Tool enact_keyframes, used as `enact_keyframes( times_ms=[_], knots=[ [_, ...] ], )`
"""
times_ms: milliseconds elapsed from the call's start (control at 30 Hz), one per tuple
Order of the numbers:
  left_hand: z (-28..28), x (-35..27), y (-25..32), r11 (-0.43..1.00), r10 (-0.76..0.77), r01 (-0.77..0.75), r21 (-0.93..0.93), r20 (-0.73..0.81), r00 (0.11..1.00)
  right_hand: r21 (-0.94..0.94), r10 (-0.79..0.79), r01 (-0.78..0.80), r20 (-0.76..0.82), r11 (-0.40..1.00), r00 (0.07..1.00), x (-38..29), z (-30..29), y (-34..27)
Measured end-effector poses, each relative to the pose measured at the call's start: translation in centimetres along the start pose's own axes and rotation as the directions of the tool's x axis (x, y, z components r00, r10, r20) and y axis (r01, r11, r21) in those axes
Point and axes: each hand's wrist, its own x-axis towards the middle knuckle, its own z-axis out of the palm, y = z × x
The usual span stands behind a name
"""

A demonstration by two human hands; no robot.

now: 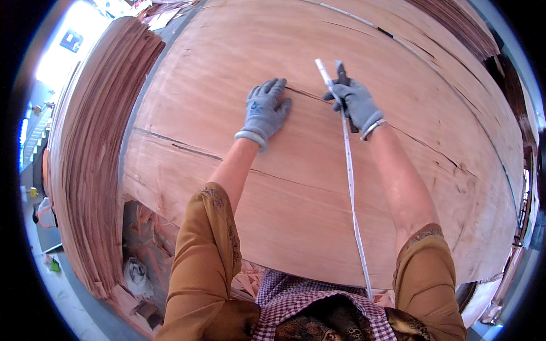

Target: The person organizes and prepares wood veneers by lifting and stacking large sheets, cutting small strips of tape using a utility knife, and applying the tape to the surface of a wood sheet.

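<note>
A broad sheet of wood veneer point(290, 204) lies before me, with dark splits along its grain. My left hand point(265, 108), in a grey glove, is laid on the sheet palm down. Its fingertips reach the left end of a narrow split point(305, 92). To the right, my gloved right hand point(357, 102) grips a dark-handled tool point(342, 74) with a flat grey end, perhaps a knife. The same hand holds a narrow white tape point(349, 164) with small regular marks. The tape's short free end rises past the fingers; its long run goes down to my checked apron point(290, 294).
Tall stacked veneer sheets point(106, 140) stand along the left. Another veneer stack point(458, 25) is at the upper right. A thin banded cord or rod point(443, 74) curves across the sheet's right side. Veneer scraps point(155, 232) and a white plastic bag point(137, 277) lie at lower left.
</note>
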Motion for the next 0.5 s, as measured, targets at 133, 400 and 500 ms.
enact_keyframes(
  times_ms=[133,400,500],
  knots=[
    [0.0,0.4,-1.3,0.998,-0.064,0.063,-0.017,-0.067,0.996,-0.111,-0.025,0.021,-0.030,0.994,0.999,0.2,-1.8,-0.3],
    [-0.2,3.3,0.0,0.986,-0.083,0.077,0.145,0.032,0.996,-0.679,-0.200,0.151,0.006,0.719,0.980,1.0,-0.5,1.4],
    [0.1,3.8,-0.4,0.977,-0.115,0.110,0.184,0.019,0.993,-0.779,-0.263,0.210,0.060,0.591,0.963,0.7,0.7,1.3]
  ],
)
